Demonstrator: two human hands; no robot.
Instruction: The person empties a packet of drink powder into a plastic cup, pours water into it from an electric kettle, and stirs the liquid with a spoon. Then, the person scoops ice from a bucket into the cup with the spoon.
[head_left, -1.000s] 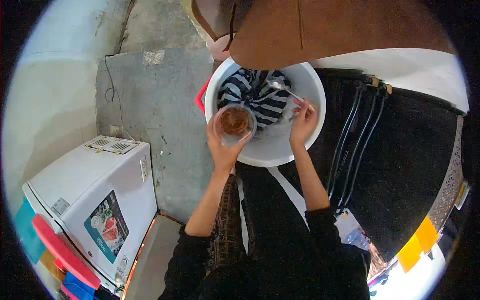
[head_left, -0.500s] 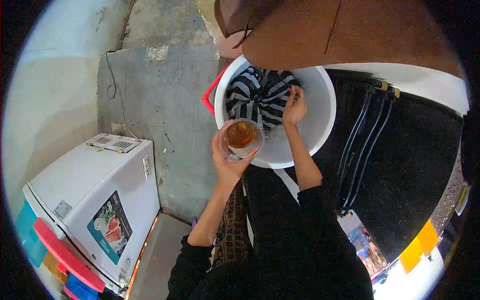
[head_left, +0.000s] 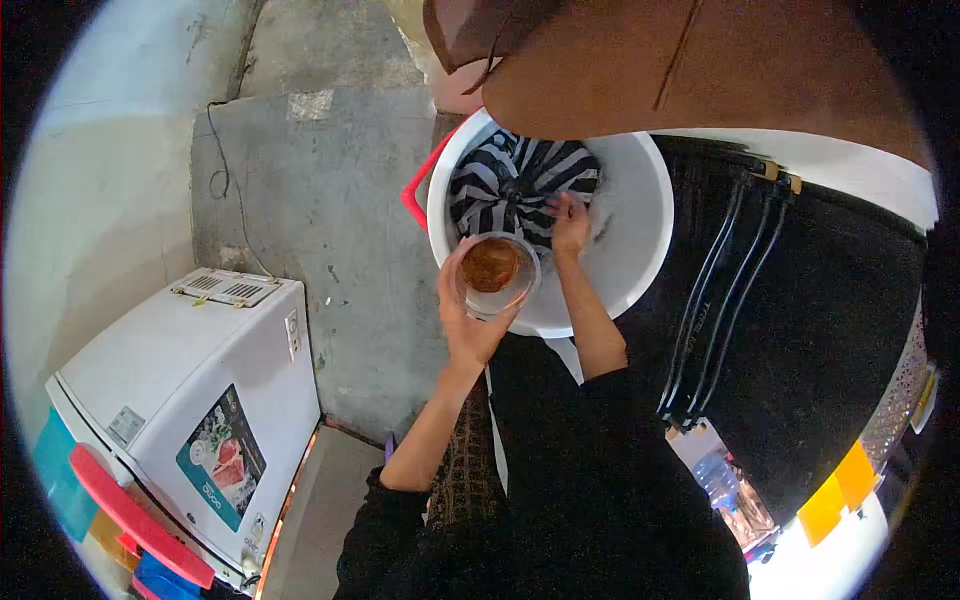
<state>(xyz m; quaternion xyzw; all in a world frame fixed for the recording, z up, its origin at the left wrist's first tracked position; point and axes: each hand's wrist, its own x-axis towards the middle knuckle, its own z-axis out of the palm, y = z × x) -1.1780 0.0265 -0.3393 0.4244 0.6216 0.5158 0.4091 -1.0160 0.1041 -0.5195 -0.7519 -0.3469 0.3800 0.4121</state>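
My left hand [head_left: 468,325] is closed round a clear plastic tub [head_left: 522,290] with something brown [head_left: 490,265] in it. The tub is over the near left rim of a large white basin [head_left: 655,250]. In the basin lies a black-and-grey striped bag [head_left: 480,185], its top gathered into a knot [head_left: 515,192] at the middle. My right hand [head_left: 570,228] reaches over the bag's right side, fingers apart and a little smeared, pointing at the knot. Whether they touch the bag I cannot tell.
Left stands a white chest freezer [head_left: 170,340] with a red-pink handle [head_left: 135,515]. A red edge [head_left: 418,195] shows beside the basin. Brown cloth [head_left: 700,70] overhangs the far side. Right is a black surface [head_left: 800,330] with dark straps [head_left: 710,300]. A cable [head_left: 235,190] lies on the grey floor.
My right hand has moved left and a little toward me, closer to the knot, and its fingers have loosened. The tub in my left hand has shifted slightly right and away from me.
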